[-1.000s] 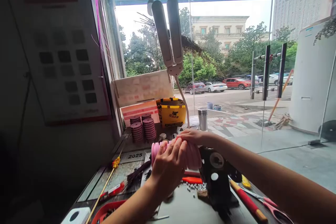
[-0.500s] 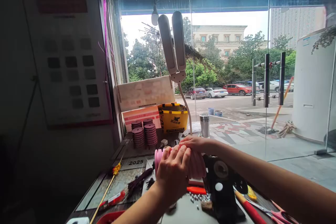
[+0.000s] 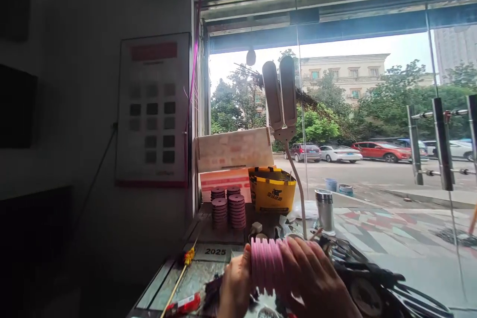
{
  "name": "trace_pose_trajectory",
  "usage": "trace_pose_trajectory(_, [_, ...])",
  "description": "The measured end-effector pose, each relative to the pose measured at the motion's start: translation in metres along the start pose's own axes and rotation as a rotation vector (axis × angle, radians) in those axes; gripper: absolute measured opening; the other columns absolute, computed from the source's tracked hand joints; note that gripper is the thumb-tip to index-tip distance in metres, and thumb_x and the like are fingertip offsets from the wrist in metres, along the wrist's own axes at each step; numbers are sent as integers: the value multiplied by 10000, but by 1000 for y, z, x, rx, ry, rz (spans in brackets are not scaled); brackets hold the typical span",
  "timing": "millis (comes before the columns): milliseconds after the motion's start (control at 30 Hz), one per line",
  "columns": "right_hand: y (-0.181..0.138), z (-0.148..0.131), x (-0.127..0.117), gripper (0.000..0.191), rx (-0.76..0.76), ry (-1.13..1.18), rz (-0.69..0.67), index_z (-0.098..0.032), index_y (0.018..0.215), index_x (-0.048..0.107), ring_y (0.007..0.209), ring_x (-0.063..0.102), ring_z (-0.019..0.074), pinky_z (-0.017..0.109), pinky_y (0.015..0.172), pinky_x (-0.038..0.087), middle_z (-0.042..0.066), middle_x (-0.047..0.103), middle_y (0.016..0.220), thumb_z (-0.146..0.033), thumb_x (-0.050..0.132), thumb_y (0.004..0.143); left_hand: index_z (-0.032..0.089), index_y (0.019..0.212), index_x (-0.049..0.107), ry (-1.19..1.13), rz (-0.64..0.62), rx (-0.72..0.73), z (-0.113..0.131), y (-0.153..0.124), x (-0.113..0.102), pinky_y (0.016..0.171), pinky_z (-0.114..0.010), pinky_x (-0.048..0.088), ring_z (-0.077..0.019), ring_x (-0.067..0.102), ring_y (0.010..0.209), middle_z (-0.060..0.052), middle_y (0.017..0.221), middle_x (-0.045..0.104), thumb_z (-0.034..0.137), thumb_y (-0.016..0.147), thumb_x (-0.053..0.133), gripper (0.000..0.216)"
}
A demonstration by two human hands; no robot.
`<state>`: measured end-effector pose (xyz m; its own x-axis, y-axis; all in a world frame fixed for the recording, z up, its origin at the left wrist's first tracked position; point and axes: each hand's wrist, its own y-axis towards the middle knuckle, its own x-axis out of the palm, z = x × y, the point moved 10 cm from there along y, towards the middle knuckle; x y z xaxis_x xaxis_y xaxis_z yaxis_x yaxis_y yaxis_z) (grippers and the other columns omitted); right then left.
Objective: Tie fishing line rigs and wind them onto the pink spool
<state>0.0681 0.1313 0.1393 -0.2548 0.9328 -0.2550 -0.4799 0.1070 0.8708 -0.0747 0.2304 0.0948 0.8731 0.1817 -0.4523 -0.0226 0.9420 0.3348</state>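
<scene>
Both my hands hold a row of pink ridged discs, a ribbed roll, low in the head view. My left hand grips its left end from below. My right hand wraps over its right part with fingers curled across the ridges. The roll is lifted in front of me above the cluttered table. The lower part of both hands is cut off by the frame edge.
Stacks of pink discs stand at the back by a yellow bag. A white desk lamp rises behind the roll, next to a metal cup. A black machine sits right. A yellow-tipped stick lies left.
The view has swung left and upward. The pink roll now sits lower in the picture, my right hand is wrapped over it from the right, and the black machine has shifted to the right edge.
</scene>
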Motion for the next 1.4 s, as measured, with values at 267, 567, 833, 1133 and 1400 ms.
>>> trace_pose_trajectory(267, [13,14,5,451,59,67,-22,-124,1062,553,848,583,283,424,771,409,139,644,937,-485,381,851,203,454,360,-485,14,40,-6,4,29,432,-252,197,-106,280,417,26,414,337,766,698,328,614])
trace_pose_trajectory(567, [15,47,111,537,496,1052,-1175,-204,532,251,470,233,85,263,460,212,-52,233,507,-654,230,824,205,523,395,-171,52,153,17,0,-1,474,-264,262,-134,339,478,24,494,374,659,794,303,537])
trace_pose_trajectory(833, [9,51,120,446,562,1118,-1191,-179,570,373,498,241,71,237,460,215,-59,288,536,-541,380,831,187,1228,459,779,234,1051,125,-77,28,1007,-414,259,-237,463,1162,-58,1240,563,297,820,520,427])
trace_pose_trajectory(1133, [8,50,120,369,634,1154,-1263,-145,616,483,497,319,72,221,462,276,-46,390,528,-367,363,884,173,1148,520,738,306,1052,128,-68,37,990,-432,241,-253,544,1076,-59,1158,632,204,708,546,442])
trace_pose_trajectory(1400, [8,56,119,411,631,1081,-1236,-151,541,433,479,290,74,242,443,248,-47,344,474,-413,410,856,183,1059,563,685,344,1059,133,-75,35,983,-420,242,-262,557,1054,-66,1132,647,201,767,503,299])
